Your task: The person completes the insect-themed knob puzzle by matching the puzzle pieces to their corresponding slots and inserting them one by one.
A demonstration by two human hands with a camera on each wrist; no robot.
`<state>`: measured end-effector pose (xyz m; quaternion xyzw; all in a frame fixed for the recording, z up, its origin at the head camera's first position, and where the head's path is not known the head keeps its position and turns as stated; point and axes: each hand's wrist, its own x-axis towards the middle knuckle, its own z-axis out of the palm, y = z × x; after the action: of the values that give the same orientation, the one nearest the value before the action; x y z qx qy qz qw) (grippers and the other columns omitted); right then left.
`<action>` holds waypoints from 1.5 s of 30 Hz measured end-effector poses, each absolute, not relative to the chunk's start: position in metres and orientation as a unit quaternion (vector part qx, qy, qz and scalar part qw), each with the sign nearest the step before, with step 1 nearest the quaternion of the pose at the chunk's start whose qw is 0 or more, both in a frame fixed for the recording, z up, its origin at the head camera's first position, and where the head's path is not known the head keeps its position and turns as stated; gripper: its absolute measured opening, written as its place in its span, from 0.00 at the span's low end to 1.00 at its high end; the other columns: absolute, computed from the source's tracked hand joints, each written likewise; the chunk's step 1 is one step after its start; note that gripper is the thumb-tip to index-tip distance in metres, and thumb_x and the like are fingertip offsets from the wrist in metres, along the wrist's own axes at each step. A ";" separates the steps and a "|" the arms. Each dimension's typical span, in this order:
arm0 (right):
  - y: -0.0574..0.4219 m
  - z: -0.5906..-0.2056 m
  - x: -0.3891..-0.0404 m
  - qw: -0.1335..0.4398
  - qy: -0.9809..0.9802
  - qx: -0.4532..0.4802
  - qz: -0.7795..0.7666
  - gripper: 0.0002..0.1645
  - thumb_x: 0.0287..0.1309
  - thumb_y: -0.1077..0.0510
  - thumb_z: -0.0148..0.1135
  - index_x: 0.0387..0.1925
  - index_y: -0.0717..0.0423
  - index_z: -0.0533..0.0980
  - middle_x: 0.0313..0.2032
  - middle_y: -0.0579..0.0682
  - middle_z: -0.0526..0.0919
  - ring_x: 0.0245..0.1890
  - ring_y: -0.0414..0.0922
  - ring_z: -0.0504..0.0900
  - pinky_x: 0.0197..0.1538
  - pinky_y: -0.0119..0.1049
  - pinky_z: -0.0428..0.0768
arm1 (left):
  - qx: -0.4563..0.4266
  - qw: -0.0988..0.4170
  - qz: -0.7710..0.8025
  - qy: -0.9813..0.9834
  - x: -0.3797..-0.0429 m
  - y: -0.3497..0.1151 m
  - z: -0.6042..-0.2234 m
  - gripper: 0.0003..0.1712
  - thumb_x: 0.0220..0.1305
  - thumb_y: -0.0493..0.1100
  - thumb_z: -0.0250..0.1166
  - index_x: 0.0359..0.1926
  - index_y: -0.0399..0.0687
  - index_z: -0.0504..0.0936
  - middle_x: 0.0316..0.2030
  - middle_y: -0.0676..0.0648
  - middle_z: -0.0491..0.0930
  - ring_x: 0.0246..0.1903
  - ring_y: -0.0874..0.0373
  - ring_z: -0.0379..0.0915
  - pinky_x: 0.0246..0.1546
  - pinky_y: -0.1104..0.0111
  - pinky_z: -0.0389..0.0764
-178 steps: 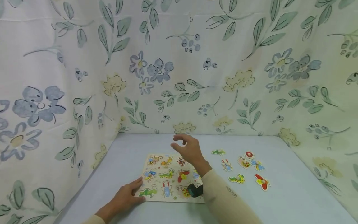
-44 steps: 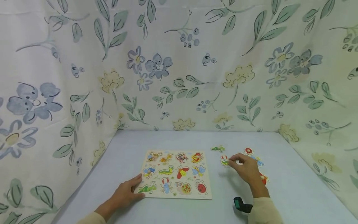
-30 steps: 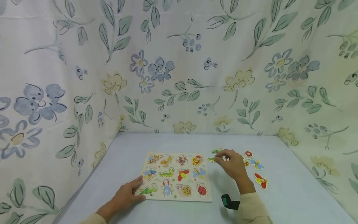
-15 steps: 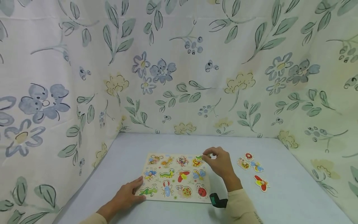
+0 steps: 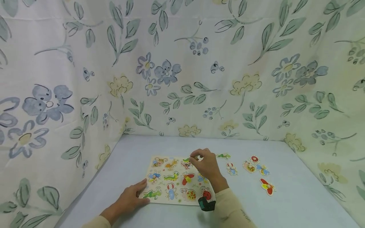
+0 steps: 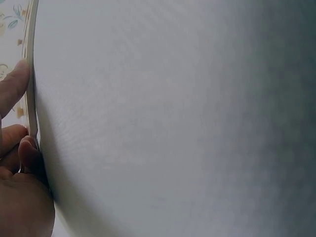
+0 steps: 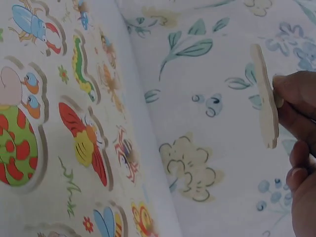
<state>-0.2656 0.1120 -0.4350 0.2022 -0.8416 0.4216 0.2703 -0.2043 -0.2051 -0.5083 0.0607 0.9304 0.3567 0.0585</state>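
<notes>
My right hand pinches a flat caterpillar piece between thumb and fingertips, overlapping the spider picture in the head view. Seen edge-on in the right wrist view, that wooden piece stands tilted up, away from the board's surface. Beneath lies the puzzle board, printed with rows of insects in shaped recesses. A matching caterpillar picture is in its middle row. At the board's near left corner, my left hand holds the edge; in the left wrist view a finger lies against the rim.
Right of the board lie loose pieces: a grasshopper, a stag beetle, a snail, a round red piece, a blue-winged insect and a red-winged insect. Floral cloth walls the white table.
My right hand has picked up the caterpillar piece from among the loose pieces and carried it left over the board's top row. The left hand has stayed at the board's corner.
</notes>
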 end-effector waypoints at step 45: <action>0.032 -0.492 -0.280 0.116 -0.889 0.177 0.407 0.09 0.51 0.57 0.71 0.22 0.44 0.79 0.24 0.35 0.75 0.31 0.40 0.70 0.34 0.36 0.73 | 0.079 0.055 0.369 0.925 -0.203 -0.207 -0.508 0.48 0.45 0.51 0.77 0.65 0.37 0.69 0.69 0.44 0.60 0.68 0.40 0.52 0.64 0.45 0.57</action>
<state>-0.2798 0.0322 -0.4916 0.1774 -0.8885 0.4068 0.1165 -0.2032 -0.2066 -0.5085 0.0785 0.9246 0.3686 0.0546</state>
